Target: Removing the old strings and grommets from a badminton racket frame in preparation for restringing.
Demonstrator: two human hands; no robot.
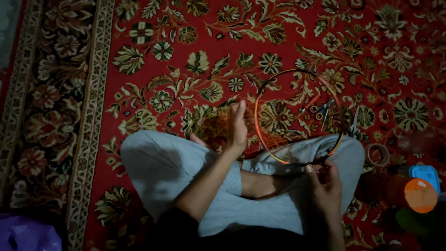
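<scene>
- Crossed legs in pale grey trousers (162, 172) fill the lower middle of the frame, with a bare foot showing between the knees.
- Lower right of centre, the right hand (325, 186) pinches the bottom edge of a thin round hoop (278, 160), fingers closed on its rim.
- That hoop stands tilted over the right knee, its ring dark with an orange glint, rising toward the middle right of the frame; fine orange strands seem to cross inside it, though they are too faint to trace.
- Centre frame, the left hand (238, 128) is raised just left of the hoop, fingers straight and together, palm turned toward the ring; whether it touches a strand I cannot tell.
- At the lower right edge sit a round orange lid (420, 195) and a blue container (425, 174), with a roll of tape (377, 155) just beyond the knee.
- Seen through the hoop, small scissors (323, 110) lie on the carpet.
- Farthest off, a red floral carpet (186, 56) covers the floor, its bordered edge running down the left side.
</scene>
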